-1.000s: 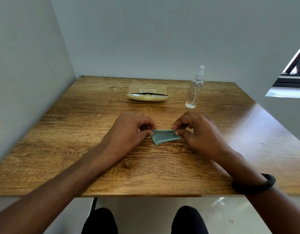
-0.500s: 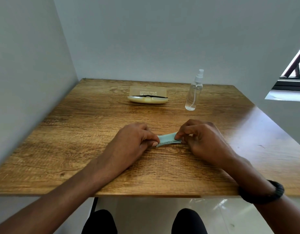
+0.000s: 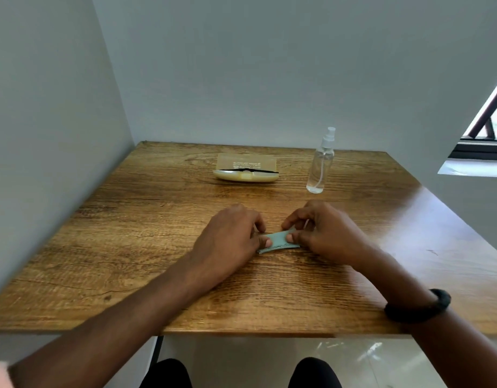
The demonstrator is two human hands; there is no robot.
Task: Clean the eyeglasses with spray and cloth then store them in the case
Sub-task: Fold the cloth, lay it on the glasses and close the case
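Note:
A small pale green cloth (image 3: 279, 243) lies folded flat on the wooden table (image 3: 146, 236). My left hand (image 3: 230, 242) pins its left end with the thumb. My right hand (image 3: 325, 233) presses its right end with thumb and fingers. Farther back stands a cream eyeglass case (image 3: 245, 175), lid raised, with a dark frame line across its opening. A clear spray bottle (image 3: 320, 163) with a white nozzle stands upright to the right of the case.
Walls close off the table's left and back sides. A window frame (image 3: 488, 119) shows at the right. A black band (image 3: 420, 306) circles my right wrist. My knees (image 3: 241, 373) show below the table's near edge.
The cloth went from held up and hanging between both hands to folded narrower and pressed flat on the table. Both hands stayed close together at the middle.

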